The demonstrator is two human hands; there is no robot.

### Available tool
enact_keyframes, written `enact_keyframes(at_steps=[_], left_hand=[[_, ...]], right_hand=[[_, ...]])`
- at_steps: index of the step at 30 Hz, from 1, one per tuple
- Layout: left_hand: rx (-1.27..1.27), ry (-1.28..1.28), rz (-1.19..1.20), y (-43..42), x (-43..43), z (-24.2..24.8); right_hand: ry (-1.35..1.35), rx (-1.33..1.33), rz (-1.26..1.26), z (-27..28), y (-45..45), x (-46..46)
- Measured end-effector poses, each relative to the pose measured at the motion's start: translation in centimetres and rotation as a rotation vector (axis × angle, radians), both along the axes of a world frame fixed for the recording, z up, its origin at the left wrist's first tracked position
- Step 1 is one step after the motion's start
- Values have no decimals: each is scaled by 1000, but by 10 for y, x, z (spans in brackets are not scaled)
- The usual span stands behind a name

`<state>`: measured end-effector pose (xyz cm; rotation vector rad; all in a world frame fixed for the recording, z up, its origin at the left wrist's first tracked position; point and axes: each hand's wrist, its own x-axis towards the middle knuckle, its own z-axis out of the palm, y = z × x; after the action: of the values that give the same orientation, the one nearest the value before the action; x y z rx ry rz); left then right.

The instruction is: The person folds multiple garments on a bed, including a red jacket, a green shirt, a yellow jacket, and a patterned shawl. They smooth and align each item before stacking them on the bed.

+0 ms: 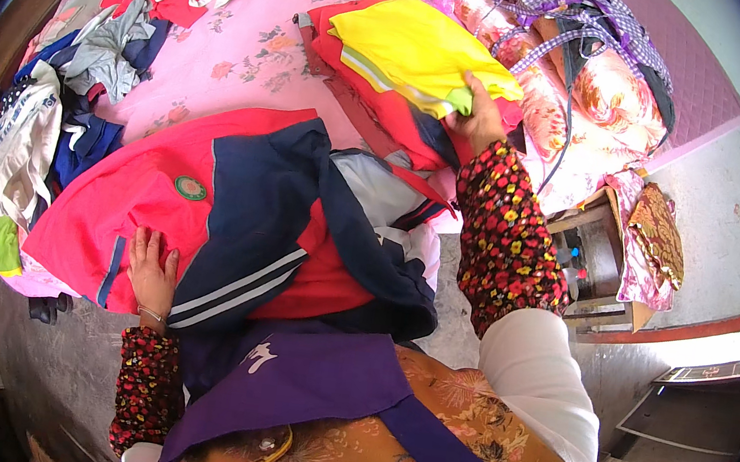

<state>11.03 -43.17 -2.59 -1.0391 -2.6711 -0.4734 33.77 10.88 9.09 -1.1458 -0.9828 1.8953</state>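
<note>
My left hand (153, 277) rests palm down on the red front of a red and navy jacket (256, 196). Its fingers are slightly spread. The jacket lies half crumpled across the bed's near edge, with white stripes and a round green badge showing. Farther off to the right, my right hand (480, 116) has the near corner of a folded yellow garment (414, 42) between thumb and fingers, by its lime-green part. That garment lies on a stack of folded red and navy clothes (384, 118). Part of a white lining (368, 186) shows beside the jacket.
Loose clothes (108, 50) are heaped along the left of the pink floral bed sheet (246, 56). At the back right sits a rolled floral quilt (596, 79) with checked purple cloth (577, 14) on top. A small wooden stand (593, 244) holding bottles is right of the bed.
</note>
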Motion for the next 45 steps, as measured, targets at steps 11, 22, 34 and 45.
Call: enact_keyframes(at_steps=[11, 22, 34, 45], left_hand=[[47, -147, -60, 4, -11, 27], [-118, 37, -1111, 195, 106, 146], [-428, -473, -1160, 333, 83, 135], [-267, -1038, -1107, 285, 78, 166]], right_hand=[[214, 64, 306, -53, 88, -18], [49, 279, 229, 16, 144, 7], [-201, 889, 373, -10, -109, 95], [-73, 421, 598, 19, -160, 138]])
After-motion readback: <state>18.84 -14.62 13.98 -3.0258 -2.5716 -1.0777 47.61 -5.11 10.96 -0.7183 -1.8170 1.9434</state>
